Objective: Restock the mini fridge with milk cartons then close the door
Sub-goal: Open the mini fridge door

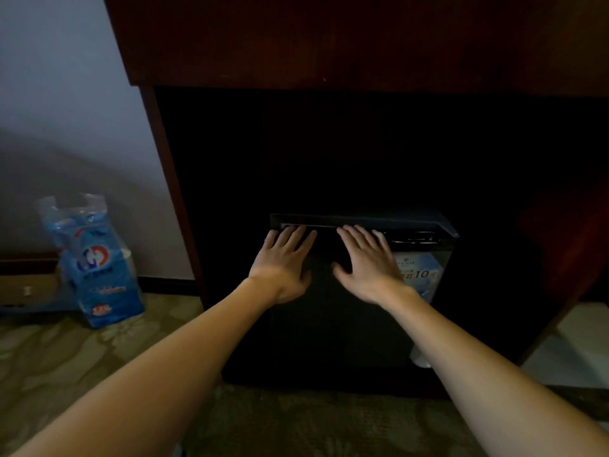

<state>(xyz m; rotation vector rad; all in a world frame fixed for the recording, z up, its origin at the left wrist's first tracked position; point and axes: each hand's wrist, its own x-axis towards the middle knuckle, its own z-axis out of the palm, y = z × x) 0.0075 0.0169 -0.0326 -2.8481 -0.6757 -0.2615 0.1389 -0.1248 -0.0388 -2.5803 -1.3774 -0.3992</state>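
Note:
A black mini fridge (349,324) stands in a dark recess under a wooden cabinet. Its door faces me and carries a pale blue sticker (423,272) at the upper right. My left hand (285,262) lies flat on the door's upper left with straight fingers reaching the top edge. My right hand (365,262) lies flat beside it, fingers spread, fingertips at the top edge too. Neither hand holds anything. A narrow gap shows along the top of the door. No milk cartons are in view.
A blue plastic pack of paper rolls (95,262) stands on the patterned carpet (99,357) at the left, beside a cardboard box (26,285). The dark wooden cabinet (329,37) overhangs the fridge. A pale surface (573,344) sits at the right.

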